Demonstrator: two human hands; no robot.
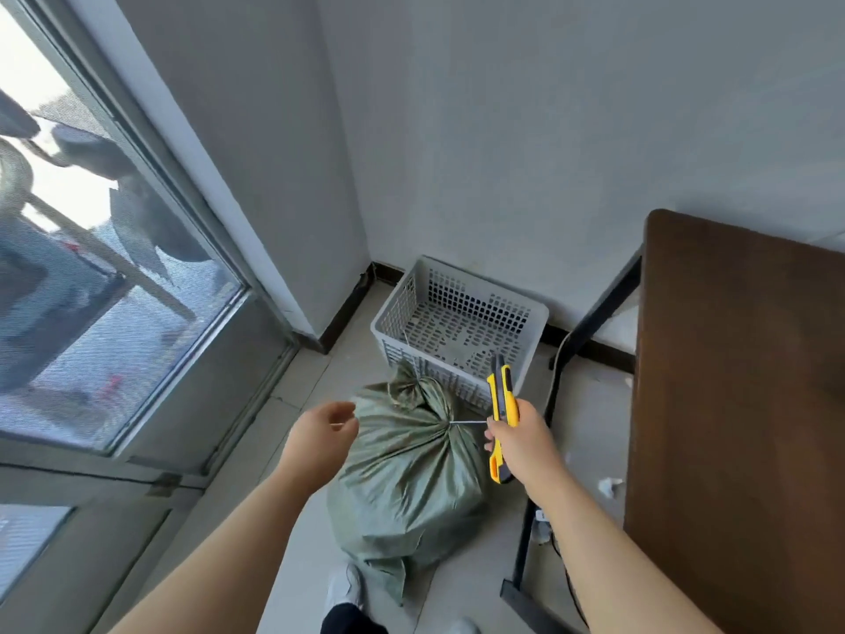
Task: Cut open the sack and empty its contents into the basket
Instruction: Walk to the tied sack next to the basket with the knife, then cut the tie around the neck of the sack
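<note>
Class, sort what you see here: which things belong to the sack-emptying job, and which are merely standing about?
Belong: tied green woven sack; yellow utility knife in the right hand; empty grey perforated plastic basket.
Standing about: dark brown wooden table; large glass window.

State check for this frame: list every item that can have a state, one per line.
sack: tied shut at the neck, standing on the floor
basket: upright, looks empty
utility knife: gripped in right hand, beside the neck
left hand: partly curled; whether it pinches the thin cord is unclear
</note>
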